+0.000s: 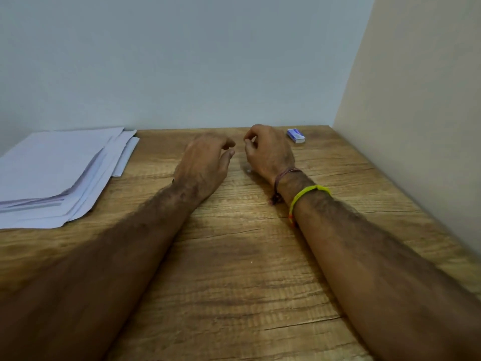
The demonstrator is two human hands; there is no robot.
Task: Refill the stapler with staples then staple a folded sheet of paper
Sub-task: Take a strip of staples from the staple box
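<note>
Wood-grain counter [234, 269] carries everything. Loose stack of white paper [52, 173] lies far left, sheets fanned; judged light, floppy, best lifted by one free edge or corner. Left hand [203, 165] and right hand [268, 152] sit mid-far, close together, fingers curled; left thumb and fingers apart, seems to hold nothing; right fingertips pinched together, whether on something tiny I cannot tell. Small blue-white staple box [296, 135] lies far right, just beyond right hand; likely light, rigid, grip by long sides. Stapler not visible. Tiny shiny bit [248, 170] beside right wrist, unclear.
</note>
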